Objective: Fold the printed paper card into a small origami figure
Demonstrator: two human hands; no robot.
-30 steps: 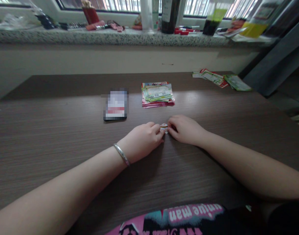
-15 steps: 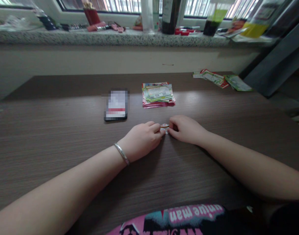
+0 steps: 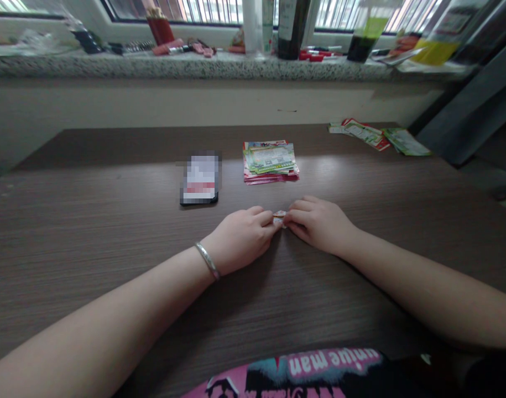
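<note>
Stretching wide across the view: a dark wood-grain counter (image 3: 90, 232), running back to a pale wall under a speckled stone windowsill (image 3: 186, 65) crowded with bottles and jars. Lying at the far right corner of the counter: a loose scatter of printed cards (image 3: 377, 135). Sitting near the middle, beyond the hands: a squared-up stack of colourful printed cards (image 3: 270, 161), with a dark phone (image 3: 200, 179) just to its left, apart from the stack. Resting on the counter in front of the stack: left hand (image 3: 240, 240), wearing a silver bangle (image 3: 207, 261) at the wrist, and right hand (image 3: 319, 224), meeting fingertip to fingertip. Pinching from both sides, fingers (image 3: 266, 219) drawn narrow and curled in: a tiny folded scrap of printed paper (image 3: 280, 216), held low against the counter between the two hands, mostly hidden by the fingertips, showing only a sliver of red and white.
</note>
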